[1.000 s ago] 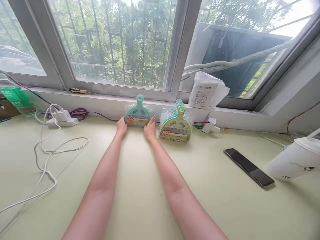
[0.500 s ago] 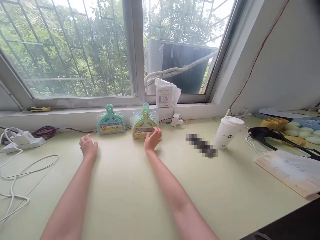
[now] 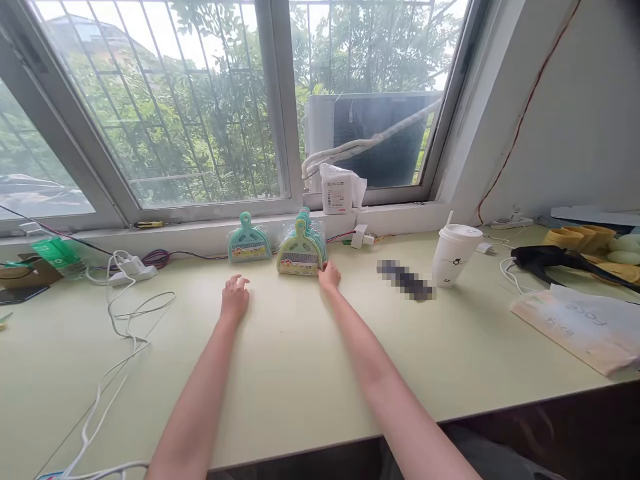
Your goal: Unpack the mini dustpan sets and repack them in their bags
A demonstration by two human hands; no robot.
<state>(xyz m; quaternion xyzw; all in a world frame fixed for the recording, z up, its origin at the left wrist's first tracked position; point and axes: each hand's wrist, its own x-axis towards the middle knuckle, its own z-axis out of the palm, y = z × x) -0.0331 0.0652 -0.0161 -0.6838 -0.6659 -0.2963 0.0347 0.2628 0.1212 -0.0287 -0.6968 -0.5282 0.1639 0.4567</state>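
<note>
My right hand [image 3: 330,275] is at the lower right corner of a stack of dustpan and brush sets [image 3: 300,257], its fingers closed on the edge of the yellow-green front one. The stack stands upright in clear wrapping against the window ledge, with teal sets behind. My left hand [image 3: 235,297] rests over the table in front of a single teal dustpan and brush set [image 3: 249,243], apart from it. Its fingers are loosely bent and spread, with nothing in them. The single set leans upright against the ledge, left of the stack.
A white lidded cup [image 3: 454,257] with a straw stands at the right, beside a blurred dark object [image 3: 406,280]. Farther right are a tissue pack [image 3: 580,327] and a black strap-like item [image 3: 543,261]. White cables [image 3: 133,333] and a power strip [image 3: 133,275] lie left.
The view has swung left. My right hand has moved from the stack's front to its lower right corner. My left hand sits nearer the stack, its fingers still loose.
</note>
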